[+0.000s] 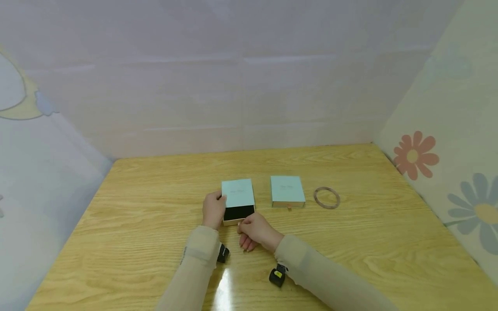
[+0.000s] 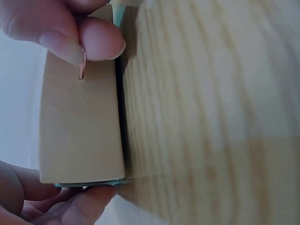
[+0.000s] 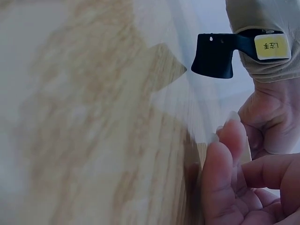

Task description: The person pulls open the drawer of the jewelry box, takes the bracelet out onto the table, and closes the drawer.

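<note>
A pale mint drawer box point(image 1: 237, 191) lies on the table, its black-lined drawer point(image 1: 239, 212) partly out towards me. My left hand point(image 1: 213, 210) grips the box's outer sleeve from the left side, thumb along its top edge. At the drawer's tan front point(image 2: 82, 126), my right hand point(image 1: 258, 231) pinches a thin coppery ribbon pull point(image 2: 83, 68) between thumb and finger, as the left wrist view shows. Its other fingers are curled beneath. In the right wrist view, the right fingers point(image 3: 220, 173) hide most of the box.
A second mint drawer box point(image 1: 287, 189), shut, with a small ribbon pull, lies to the right. Beyond it is a pinkish ring-shaped bangle point(image 1: 327, 198). The wooden table point(image 1: 155, 194) meets a pale wall at the back and flower-printed panels at the right.
</note>
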{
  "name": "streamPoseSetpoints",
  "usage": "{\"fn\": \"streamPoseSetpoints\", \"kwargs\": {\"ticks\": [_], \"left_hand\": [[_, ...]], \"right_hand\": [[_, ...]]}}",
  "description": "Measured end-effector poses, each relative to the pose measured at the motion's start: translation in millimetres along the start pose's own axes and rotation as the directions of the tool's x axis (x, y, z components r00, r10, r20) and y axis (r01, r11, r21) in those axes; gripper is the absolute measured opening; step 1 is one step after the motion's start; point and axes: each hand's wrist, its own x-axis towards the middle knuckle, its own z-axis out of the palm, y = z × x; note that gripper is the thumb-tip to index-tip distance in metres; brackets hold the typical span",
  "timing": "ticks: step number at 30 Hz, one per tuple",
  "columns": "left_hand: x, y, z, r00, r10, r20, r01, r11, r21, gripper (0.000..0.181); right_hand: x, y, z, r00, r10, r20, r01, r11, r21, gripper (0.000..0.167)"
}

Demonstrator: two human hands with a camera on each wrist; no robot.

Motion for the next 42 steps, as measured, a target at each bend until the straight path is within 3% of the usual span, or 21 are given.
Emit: {"fn": "streamPoseSetpoints", "kwargs": {"ticks": [42], "left_hand": [[-2.1,-0.6,0.1,1.0,0.011,0.009,-0.011,1.0,0.0,0.036]], "right_hand": [[10.5,0,-3,0.999,0.042,-0.015,-0.041,0.999,0.02,0.029]]}}
